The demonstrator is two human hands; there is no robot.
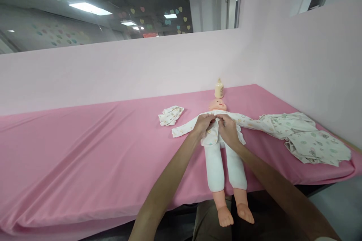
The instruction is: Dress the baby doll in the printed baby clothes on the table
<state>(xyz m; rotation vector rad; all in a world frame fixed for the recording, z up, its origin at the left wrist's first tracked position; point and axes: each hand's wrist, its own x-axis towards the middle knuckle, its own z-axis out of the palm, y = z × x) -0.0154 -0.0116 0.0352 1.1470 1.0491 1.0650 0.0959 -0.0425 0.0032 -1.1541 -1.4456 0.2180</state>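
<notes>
A baby doll lies on its back, its head toward the wall and its feet past the table's near edge. It wears a white patterned baby shirt with long sleeves stretched out to both sides. At the upper chest, just below the neck, my left hand pinches the shirt's front edge. Close against it, my right hand is also closed on the shirt's front. The fingertips of both hands nearly meet, and what lies exactly between them is too small to make out. The shirt's lower front hangs apart over the doll's white legs.
A pink sheet covers the table. Left of the doll lies a small folded patterned cloth. Beyond the head stands a cream-coloured bottle. Crumpled patterned cloths lie at the right, touching the sleeve. A white wall borders the back.
</notes>
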